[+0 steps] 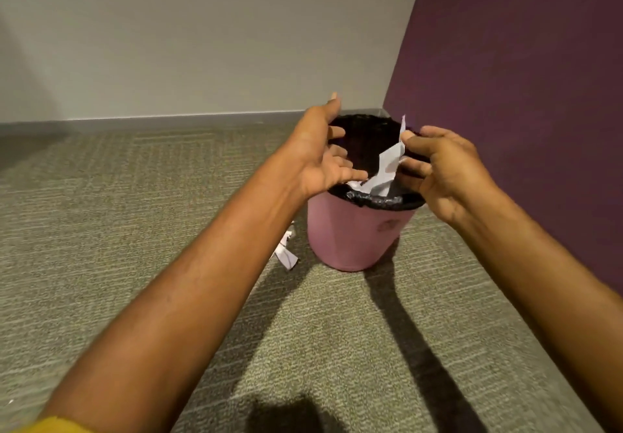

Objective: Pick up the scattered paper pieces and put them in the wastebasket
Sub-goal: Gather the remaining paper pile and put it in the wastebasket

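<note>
A pink wastebasket (350,233) with a black liner stands on the carpet in the corner. My left hand (320,159) hovers over its left rim, fingers spread, holding nothing. My right hand (441,169) is over the right rim, fingertips pinching a white paper piece (387,162) that hangs down into the basket's mouth. More white paper (354,184) shows inside the basket near the front rim. One scattered paper piece (286,250) lies on the carpet left of the basket, partly hidden by my left forearm.
A grey wall (202,44) runs behind the basket and a purple wall (522,78) closes in on the right. Grey-green carpet (118,213) stretches to the left and in front.
</note>
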A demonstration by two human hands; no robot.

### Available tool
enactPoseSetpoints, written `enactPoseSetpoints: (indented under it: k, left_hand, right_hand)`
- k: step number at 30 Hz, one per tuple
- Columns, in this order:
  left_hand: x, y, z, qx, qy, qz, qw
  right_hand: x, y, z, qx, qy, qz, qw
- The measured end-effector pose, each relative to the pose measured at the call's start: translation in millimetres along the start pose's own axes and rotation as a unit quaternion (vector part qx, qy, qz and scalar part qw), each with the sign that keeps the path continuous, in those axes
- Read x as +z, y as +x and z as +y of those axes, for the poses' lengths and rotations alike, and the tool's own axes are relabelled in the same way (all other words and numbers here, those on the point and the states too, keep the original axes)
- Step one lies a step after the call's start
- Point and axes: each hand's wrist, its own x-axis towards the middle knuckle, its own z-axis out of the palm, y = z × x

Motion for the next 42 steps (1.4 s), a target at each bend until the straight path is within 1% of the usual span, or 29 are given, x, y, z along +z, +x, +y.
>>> enactPoseSetpoints:
  k: [3,7,9,12,17,21,24,27,29,31,32,33,34,35,37,40,42]
  left_hand:
    - [-3,-3,4,0.019,0.005,-0.007,1.0]
    - [-18,-21,6,0.086,0.057,0.001,0.995]
    - [-32,-32,6,0.118,0.086,0.013,0.989]
    - [-60,-50,3,0.145,0.112,0.032,0.983]
    - [-130,-75,-10,0.152,0.157,0.101,0.971]
    - [-201,-86,-31,0.118,0.178,0.217,0.952]
    - [-247,-93,-54,0.082,0.26,0.295,0.916]
    - [-292,-103,-88,0.033,0.367,0.319,0.873]
    - [-319,-111,-111,-0.013,0.47,0.329,0.819]
    - [-343,-113,-133,-0.031,0.569,0.325,0.755]
    - [-348,-115,-141,-0.026,0.607,0.323,0.726]
    - [-349,-119,-147,-0.007,0.629,0.326,0.705]
    - [-352,-120,-152,0.018,0.639,0.335,0.692]
    - [-352,-122,-154,0.044,0.645,0.34,0.683]
    - [-356,-122,-157,0.074,0.642,0.351,0.677]
    - [-363,-119,-158,0.088,0.629,0.364,0.681]
    - [-367,-117,-157,0.109,0.62,0.376,0.68]
  right_hand:
    - [1,-2,1,-0.014,-0.001,0.009,1.0]
    - [11,-12,4,-0.041,-0.001,0.002,0.999]
    - [19,-21,6,-0.049,-0.001,-0.013,0.999]
    - [37,-41,9,-0.06,-0.01,-0.057,0.997]
    - [77,-69,29,-0.072,-0.023,-0.153,0.985]
    - [109,-75,64,-0.031,-0.015,-0.189,0.981]
    - [129,-76,97,0.02,-0.009,-0.202,0.979]
    - [144,-80,126,0.059,-0.019,-0.206,0.977]
    - [151,-83,142,0.075,-0.029,-0.212,0.974]
    - [158,-83,156,0.089,-0.037,-0.215,0.972]
    - [161,-83,163,0.095,-0.042,-0.215,0.971]
    - [163,-82,170,0.1,-0.045,-0.215,0.97]
    - [164,-81,177,0.106,-0.046,-0.215,0.97]
    - [166,-81,183,0.112,-0.047,-0.213,0.969]
    - [168,-79,196,0.122,-0.056,-0.208,0.969]
    - [170,-76,215,0.124,-0.078,-0.205,0.968]
    - [172,-74,230,0.118,-0.114,-0.206,0.965]
